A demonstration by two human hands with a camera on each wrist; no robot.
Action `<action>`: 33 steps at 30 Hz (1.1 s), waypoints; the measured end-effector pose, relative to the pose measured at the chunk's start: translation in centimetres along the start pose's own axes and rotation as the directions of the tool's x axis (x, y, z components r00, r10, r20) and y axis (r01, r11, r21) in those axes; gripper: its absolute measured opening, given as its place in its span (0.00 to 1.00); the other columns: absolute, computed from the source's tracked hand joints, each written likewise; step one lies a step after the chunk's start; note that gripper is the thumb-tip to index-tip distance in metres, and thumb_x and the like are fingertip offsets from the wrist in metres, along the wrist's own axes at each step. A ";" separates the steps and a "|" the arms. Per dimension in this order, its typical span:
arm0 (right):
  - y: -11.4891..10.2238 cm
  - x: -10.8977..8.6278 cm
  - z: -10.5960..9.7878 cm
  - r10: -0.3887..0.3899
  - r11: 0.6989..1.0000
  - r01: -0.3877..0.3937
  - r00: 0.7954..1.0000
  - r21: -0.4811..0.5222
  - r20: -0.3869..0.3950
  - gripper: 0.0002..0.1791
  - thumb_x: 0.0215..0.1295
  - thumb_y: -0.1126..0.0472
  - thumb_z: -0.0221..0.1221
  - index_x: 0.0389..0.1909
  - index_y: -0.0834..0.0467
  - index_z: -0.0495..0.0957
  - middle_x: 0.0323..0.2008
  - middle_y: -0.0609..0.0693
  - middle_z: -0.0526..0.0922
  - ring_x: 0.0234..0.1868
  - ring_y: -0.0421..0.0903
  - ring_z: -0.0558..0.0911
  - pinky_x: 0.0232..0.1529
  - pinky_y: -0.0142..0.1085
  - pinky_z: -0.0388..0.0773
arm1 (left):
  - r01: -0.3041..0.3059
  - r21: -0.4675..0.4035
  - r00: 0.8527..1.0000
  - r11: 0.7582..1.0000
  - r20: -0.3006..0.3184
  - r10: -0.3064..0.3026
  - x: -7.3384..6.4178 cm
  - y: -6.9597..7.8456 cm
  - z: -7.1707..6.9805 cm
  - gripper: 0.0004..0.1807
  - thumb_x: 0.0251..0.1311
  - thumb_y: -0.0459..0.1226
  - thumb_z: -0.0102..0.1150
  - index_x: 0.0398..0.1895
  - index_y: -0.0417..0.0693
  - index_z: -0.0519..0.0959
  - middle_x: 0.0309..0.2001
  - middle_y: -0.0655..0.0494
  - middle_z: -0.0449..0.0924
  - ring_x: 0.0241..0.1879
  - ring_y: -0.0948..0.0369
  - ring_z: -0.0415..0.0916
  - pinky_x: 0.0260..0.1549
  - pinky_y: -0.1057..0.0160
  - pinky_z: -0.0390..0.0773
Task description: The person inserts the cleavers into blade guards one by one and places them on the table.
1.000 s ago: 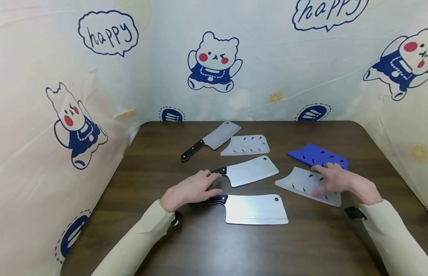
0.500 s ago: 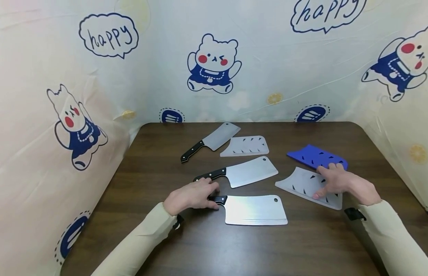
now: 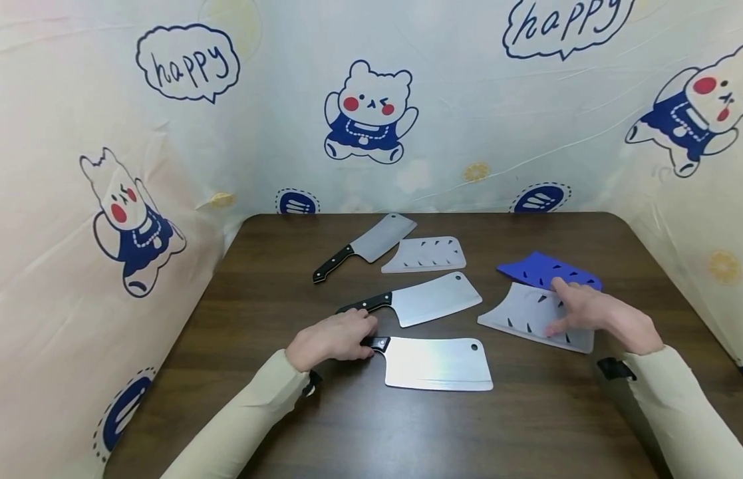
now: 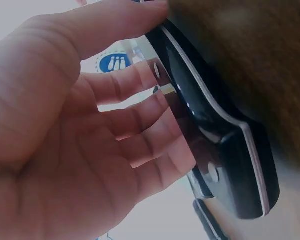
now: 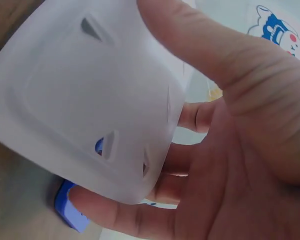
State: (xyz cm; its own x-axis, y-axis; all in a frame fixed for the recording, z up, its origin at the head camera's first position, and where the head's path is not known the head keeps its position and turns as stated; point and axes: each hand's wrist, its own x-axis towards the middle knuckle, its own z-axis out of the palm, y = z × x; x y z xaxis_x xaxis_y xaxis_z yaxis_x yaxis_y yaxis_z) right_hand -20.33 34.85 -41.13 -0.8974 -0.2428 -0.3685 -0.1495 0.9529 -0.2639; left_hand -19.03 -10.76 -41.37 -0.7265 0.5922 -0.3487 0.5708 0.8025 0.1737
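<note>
The nearest cleaver (image 3: 440,364) has a broad steel blade with a hole at its far corner, pointing right. My left hand (image 3: 338,336) pinches its black handle between thumb and fingers, hiding most of it in the head view. The left wrist view shows the riveted handle (image 4: 250,170) with fingertips along one side. On the right, my right hand (image 3: 593,311) holds a translucent white blade guard (image 3: 521,316) with triangular slots by its right end. In the right wrist view the thumb and fingers grip the guard (image 5: 80,90) by its edges.
A second cleaver (image 3: 437,298) lies just behind the held one, a third cleaver (image 3: 383,238) at the back. Beside that rests another white guard (image 3: 428,254). A blue guard (image 3: 545,269) lies right behind my right hand. A printed curtain (image 3: 467,100) surrounds the brown table (image 3: 269,266).
My left hand has come back off the middle cleaver's handle onto the nearest cleaver's, which has shifted slightly left. The white guard has tilted a little in my right hand.
</note>
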 end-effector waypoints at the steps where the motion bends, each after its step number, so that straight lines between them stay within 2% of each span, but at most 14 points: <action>1: 0.0 0.0 -0.1 -0.013 1.000 0.013 1.000 0.003 -0.007 0.54 0.41 0.33 0.72 0.56 0.66 0.61 0.51 0.70 0.74 0.50 0.64 0.75 0.46 0.56 0.74 | 0.001 0.000 1.000 1.000 0.005 -0.001 -0.1 0.0 -0.1 0.15 0.60 0.46 0.66 0.44 0.49 0.78 0.36 0.58 0.73 0.35 0.61 0.69 0.34 0.65 0.72; 3: 0.0 -0.1 -0.3 -0.029 1.000 0.029 0.999 0.009 -0.023 0.50 0.42 0.35 0.73 0.55 0.65 0.62 0.50 0.67 0.75 0.49 0.62 0.76 0.46 0.55 0.75 | 0.007 -0.016 1.000 1.000 0.019 -0.006 -0.1 0.0 -0.3 0.15 0.60 0.45 0.66 0.45 0.49 0.77 0.34 0.58 0.73 0.33 0.62 0.69 0.32 0.66 0.72; 7: 0.1 -0.2 -0.8 -0.072 0.997 0.074 0.995 0.027 -0.064 0.39 0.47 0.42 0.73 0.49 0.63 0.67 0.40 0.59 0.78 0.41 0.54 0.76 0.39 0.46 0.75 | 0.027 -0.078 0.998 0.997 0.063 -0.022 -0.2 -0.1 -0.9 0.14 0.62 0.44 0.64 0.45 0.49 0.74 0.31 0.58 0.73 0.29 0.63 0.71 0.27 0.66 0.72; 10: 0.0 -0.3 -1.2 -0.103 0.993 0.107 0.992 0.056 -0.068 0.29 0.52 0.48 0.72 0.42 0.60 0.69 0.33 0.52 0.76 0.35 0.48 0.74 0.33 0.39 0.71 | 0.052 -0.144 0.995 0.988 0.089 -0.040 -0.2 -0.2 -1.4 0.16 0.62 0.42 0.63 0.48 0.48 0.72 0.31 0.56 0.75 0.26 0.62 0.73 0.25 0.66 0.72; 15: -0.2 -0.6 -1.9 -0.145 0.984 0.147 0.989 0.097 -0.029 0.19 0.59 0.55 0.68 0.41 0.58 0.69 0.33 0.49 0.76 0.35 0.46 0.75 0.33 0.37 0.72 | 0.067 -0.213 0.994 0.975 0.097 -0.048 -0.3 -0.3 -2.4 0.23 0.61 0.40 0.63 0.56 0.46 0.67 0.33 0.54 0.76 0.26 0.61 0.74 0.25 0.64 0.73; 20: -0.3 -1.2 -2.5 -0.190 0.976 0.191 0.982 0.106 -0.025 0.14 0.62 0.58 0.66 0.38 0.56 0.69 0.34 0.48 0.77 0.36 0.45 0.75 0.32 0.36 0.71 | 0.048 -0.255 0.996 0.966 0.089 -0.026 -0.3 -0.3 -3.0 0.21 0.62 0.39 0.62 0.55 0.48 0.65 0.30 0.53 0.76 0.25 0.60 0.74 0.25 0.64 0.72; 23: -0.4 -1.6 -3.0 -0.218 0.968 0.222 0.975 0.119 -0.045 0.11 0.62 0.60 0.65 0.36 0.53 0.71 0.36 0.48 0.79 0.37 0.45 0.76 0.33 0.36 0.72 | 0.040 -0.277 0.997 0.960 0.078 -0.019 -0.3 -0.3 -3.3 0.20 0.63 0.40 0.61 0.53 0.49 0.65 0.31 0.53 0.76 0.27 0.60 0.74 0.27 0.63 0.71; 26: -0.5 -1.8 -3.5 -0.238 0.959 0.248 0.968 0.139 -0.081 0.08 0.63 0.59 0.65 0.38 0.51 0.74 0.40 0.50 0.82 0.39 0.45 0.79 0.36 0.39 0.78 | 0.030 -0.275 0.999 0.961 0.052 -0.016 -0.3 -0.3 -3.6 0.19 0.63 0.40 0.61 0.51 0.50 0.64 0.30 0.53 0.76 0.26 0.60 0.73 0.26 0.63 0.70; 30: -0.8 -2.3 -4.3 -0.229 0.953 0.251 0.963 0.166 -0.144 0.07 0.65 0.56 0.63 0.41 0.50 0.77 0.43 0.52 0.84 0.40 0.47 0.82 0.37 0.46 0.82 | 0.003 -0.265 1.000 0.964 -0.007 -0.005 -0.2 -0.3 -4.3 0.16 0.63 0.40 0.59 0.48 0.52 0.64 0.28 0.54 0.76 0.23 0.61 0.71 0.23 0.63 0.67; 33: -1.2 -2.6 -5.0 -0.213 0.955 0.247 0.956 0.162 -0.202 0.07 0.68 0.55 0.61 0.43 0.51 0.78 0.43 0.54 0.85 0.39 0.47 0.82 0.36 0.46 0.81 | -0.024 -0.259 0.998 0.965 -0.063 0.008 -0.1 -0.3 -5.0 0.14 0.64 0.40 0.58 0.47 0.53 0.65 0.27 0.56 0.75 0.21 0.62 0.68 0.21 0.64 0.65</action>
State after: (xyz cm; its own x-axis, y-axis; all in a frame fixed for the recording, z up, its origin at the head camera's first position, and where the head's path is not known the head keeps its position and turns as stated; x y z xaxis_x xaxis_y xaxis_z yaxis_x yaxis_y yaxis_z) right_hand -19.91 35.24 -35.45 -0.9097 -0.3987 -0.1162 -0.2975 0.8208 -0.4875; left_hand -21.03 -10.69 -36.76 -0.7443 0.6020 -0.2889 0.4693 0.7794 0.4150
